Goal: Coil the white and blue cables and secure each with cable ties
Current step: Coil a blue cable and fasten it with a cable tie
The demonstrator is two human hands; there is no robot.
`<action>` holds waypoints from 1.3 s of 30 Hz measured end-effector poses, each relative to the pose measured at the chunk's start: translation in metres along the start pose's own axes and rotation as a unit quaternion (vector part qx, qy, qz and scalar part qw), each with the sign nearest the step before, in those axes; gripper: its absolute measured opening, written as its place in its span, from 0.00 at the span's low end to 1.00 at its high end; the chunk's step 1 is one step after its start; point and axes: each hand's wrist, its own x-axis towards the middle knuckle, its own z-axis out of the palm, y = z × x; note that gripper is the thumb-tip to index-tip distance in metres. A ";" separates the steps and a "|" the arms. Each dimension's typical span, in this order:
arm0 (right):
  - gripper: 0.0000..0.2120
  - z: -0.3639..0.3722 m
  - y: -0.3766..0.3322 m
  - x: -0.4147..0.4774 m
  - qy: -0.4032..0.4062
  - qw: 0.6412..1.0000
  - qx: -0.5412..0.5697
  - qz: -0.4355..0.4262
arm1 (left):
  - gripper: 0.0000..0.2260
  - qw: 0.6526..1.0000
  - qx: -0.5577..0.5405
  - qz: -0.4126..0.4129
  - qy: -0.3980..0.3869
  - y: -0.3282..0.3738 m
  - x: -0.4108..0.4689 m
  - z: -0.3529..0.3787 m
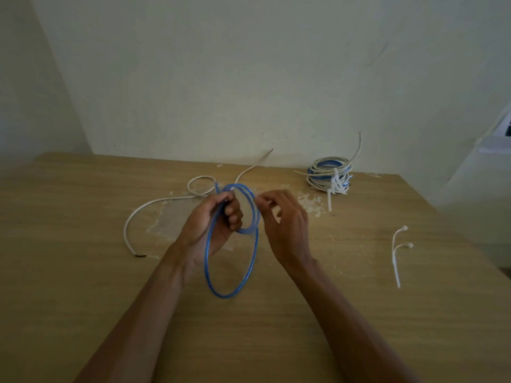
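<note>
A blue cable (250, 269) hangs in a loose coil of a few loops above the wooden table (83, 272). My left hand (218, 219) is closed around the left side of the coil near its top. My right hand (282, 217) pinches the coil's upper right strand between thumb and fingertips. A white cable (143, 208) lies uncoiled on the table behind my hands, with one small loop (200, 185) at the far end. Two white cable ties (396, 250) lie on the table to the right.
A stack of tied white and blue cable coils (329, 174) sits at the back right by the wall, with tie tails sticking out. Pale scuffed patches mark the tabletop near the middle. The table's right edge runs diagonally past the ties.
</note>
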 end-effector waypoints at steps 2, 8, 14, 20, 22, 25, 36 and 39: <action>0.19 -0.004 0.001 0.002 -0.023 0.993 -0.083 0.084 | 0.08 0.997 -0.049 0.063 0.013 0.005 0.002 -0.006; 0.27 -0.004 -0.001 -0.003 -0.392 0.881 -0.088 0.250 | 0.17 0.985 -0.076 0.142 0.056 0.011 0.004 -0.014; 0.12 -0.008 -0.004 0.002 -0.098 0.985 -0.062 0.126 | 0.23 0.964 -0.100 0.169 0.179 0.015 0.002 -0.020; 0.30 0.002 -0.018 -0.001 0.086 0.911 0.322 0.244 | 0.24 0.970 -0.059 0.149 0.184 0.011 0.003 -0.014; 0.29 0.001 -0.017 0.003 0.110 0.875 0.369 0.293 | 0.22 0.975 -0.031 0.138 0.171 0.007 0.004 -0.011; 0.22 0.000 -0.016 0.004 0.142 0.861 0.388 0.297 | 0.21 0.979 -0.001 0.129 0.159 -0.002 0.006 -0.009; 0.13 -0.004 0.018 0.008 -0.023 0.985 0.140 0.104 | 0.23 0.998 -0.045 -0.032 -0.031 -0.003 -0.004 -0.007; 0.15 -0.002 0.017 0.002 -0.064 0.994 0.084 0.037 | 0.24 0.996 -0.013 -0.079 -0.039 -0.002 -0.006 -0.004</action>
